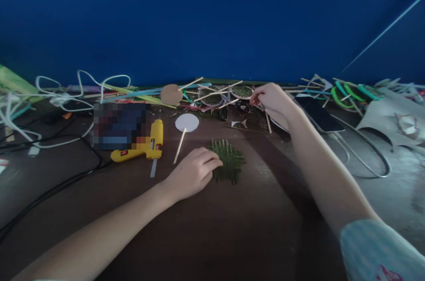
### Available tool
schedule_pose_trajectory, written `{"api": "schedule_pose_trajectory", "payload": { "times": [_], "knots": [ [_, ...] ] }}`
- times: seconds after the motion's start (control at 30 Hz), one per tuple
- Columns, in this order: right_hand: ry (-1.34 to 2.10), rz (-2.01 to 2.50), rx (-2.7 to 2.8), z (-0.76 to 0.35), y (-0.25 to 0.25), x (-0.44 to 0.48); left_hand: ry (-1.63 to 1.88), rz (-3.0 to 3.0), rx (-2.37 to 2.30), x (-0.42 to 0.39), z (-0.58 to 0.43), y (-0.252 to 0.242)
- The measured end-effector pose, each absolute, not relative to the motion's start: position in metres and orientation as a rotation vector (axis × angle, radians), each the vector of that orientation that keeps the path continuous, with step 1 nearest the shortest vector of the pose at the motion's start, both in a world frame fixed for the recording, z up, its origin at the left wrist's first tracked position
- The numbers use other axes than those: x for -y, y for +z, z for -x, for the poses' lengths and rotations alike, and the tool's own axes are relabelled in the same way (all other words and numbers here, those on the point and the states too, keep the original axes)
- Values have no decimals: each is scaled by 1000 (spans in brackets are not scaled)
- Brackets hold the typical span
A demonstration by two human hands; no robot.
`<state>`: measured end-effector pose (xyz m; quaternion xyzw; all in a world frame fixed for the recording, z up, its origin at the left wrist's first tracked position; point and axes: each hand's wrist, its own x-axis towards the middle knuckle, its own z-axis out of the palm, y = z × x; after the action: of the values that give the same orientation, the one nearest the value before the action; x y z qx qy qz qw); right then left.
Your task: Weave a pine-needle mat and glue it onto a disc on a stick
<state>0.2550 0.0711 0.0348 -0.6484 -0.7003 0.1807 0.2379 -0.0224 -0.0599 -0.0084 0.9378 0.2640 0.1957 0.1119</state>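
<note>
My left hand (194, 171) is closed at the left edge of a green fern leaf (229, 160) lying flat on the dark table, its fingertips pinching the leaf. Farther back, my right hand (274, 100) reaches into the craft clutter with its fingers curled together; what they hold, if anything, is hidden. Left of the leaf lies a white paper disc (187, 122) with a wooden stick (179, 146) extending from it towards me. A yellow glue gun (154, 139) rests farther left, with a clear glue stick (153, 168) sticking out of its end.
A brown cardboard disc (171, 94) and round leaf-covered pieces (241, 91) lie along the blue wall (212, 20). White cables (79, 95) tangle at the left. A phone (318, 113) with a cable, green rings (345, 95) and cut paper (388, 117) lie at the right.
</note>
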Motion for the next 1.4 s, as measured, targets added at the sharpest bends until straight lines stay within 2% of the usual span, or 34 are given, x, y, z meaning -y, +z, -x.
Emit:
{"api": "schedule_pose_trajectory", "payload": {
  "times": [0.1, 0.27, 0.4, 0.63, 0.8, 1.07, 1.4],
  "knots": [
    [828, 1829, 2057, -263, 32, -74, 582, -2755, -775, 60, 22, -9],
    [551, 1712, 2246, -269, 17, -82, 583, -2749, -771, 59, 22, -9],
    [518, 1655, 2239, -272, 17, -82, 567, -2744, -773, 59, 23, -9],
    [370, 1825, 2186, -279, 17, -81, 573, -2736, -784, 60, 22, -8],
    [-103, 1808, 2221, -288, 0, -84, 555, -2709, -778, 60, 23, -8],
    [-133, 1727, 2122, -296, 22, -76, 547, -2711, -782, 60, 23, -8],
    [-44, 1917, 2081, -286, -3, -82, 557, -2715, -767, 60, 23, -9]
  ]
}}
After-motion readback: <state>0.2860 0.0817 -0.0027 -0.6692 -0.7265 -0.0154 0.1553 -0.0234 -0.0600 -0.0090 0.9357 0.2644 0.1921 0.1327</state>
